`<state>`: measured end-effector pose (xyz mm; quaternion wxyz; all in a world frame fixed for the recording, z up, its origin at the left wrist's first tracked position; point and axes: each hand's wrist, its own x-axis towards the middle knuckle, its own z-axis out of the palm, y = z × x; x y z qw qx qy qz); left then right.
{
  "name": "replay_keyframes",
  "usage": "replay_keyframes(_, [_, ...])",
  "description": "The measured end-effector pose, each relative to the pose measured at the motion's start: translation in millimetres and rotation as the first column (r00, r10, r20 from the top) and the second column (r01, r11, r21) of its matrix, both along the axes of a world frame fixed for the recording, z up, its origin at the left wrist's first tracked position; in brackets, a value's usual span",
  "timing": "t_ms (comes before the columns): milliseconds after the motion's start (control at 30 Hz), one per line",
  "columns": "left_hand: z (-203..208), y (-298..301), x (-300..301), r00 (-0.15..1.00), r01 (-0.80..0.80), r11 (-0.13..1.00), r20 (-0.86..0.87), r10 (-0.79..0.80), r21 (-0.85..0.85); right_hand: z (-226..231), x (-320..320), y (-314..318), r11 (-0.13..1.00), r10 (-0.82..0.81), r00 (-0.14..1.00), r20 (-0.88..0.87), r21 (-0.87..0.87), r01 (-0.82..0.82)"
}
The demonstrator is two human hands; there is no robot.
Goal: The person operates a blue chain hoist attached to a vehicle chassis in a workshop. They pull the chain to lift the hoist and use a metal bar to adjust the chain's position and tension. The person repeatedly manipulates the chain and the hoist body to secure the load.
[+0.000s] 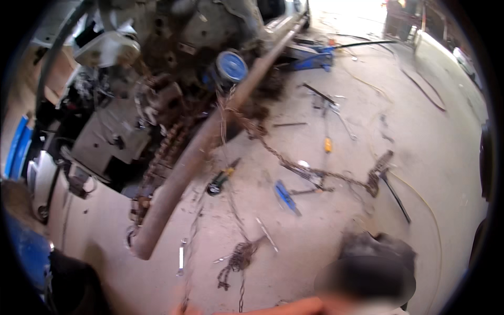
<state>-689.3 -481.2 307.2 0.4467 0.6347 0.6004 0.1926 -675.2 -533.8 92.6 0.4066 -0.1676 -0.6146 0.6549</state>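
Observation:
Neither my left hand nor my right hand shows clearly as my own. At the lower edge a co-worker's bare forearm [294,306] reaches leftward from beside a dark cap [367,281]. A blurred patch of skin at the hanging chain [191,236] seems to belong to that arm; its fingers cannot be made out. A long rusty pipe [184,176] slants along a stripped vehicle [113,134]. Against the pipe sits a blue-capped chain hoist [231,67], with chains hanging from it. A heap of chain [241,256] lies on the floor.
On the concrete floor lie a wrench [181,257], green-handled pliers [220,181], a blue-handled tool [286,197], a yellow-handled screwdriver [328,144] and a black bar [396,197]. A rusty chain [336,174] ends in a hook. A blue floor jack [315,59] stands farther back.

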Motion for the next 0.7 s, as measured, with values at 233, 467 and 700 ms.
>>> replay_keyframes(233, [82,-31,-18,0.990,0.143,0.987,-0.006,-0.143,0.075,96,48,107,0.927,0.374,0.925,-0.065,0.053,-0.371])
replay_keyframes(467, [-67,-28,-49,0.996,0.075,0.961,0.063,-0.060,-0.266,108,256,179,0.690,-0.640,0.394,-0.660,-0.719,-0.083])
replay_keyframes(700, [-119,144,106,0.938,0.319,0.947,-0.129,-0.322,-0.046,80,274,144,0.516,-0.749,0.554,-0.363,-0.845,0.143])
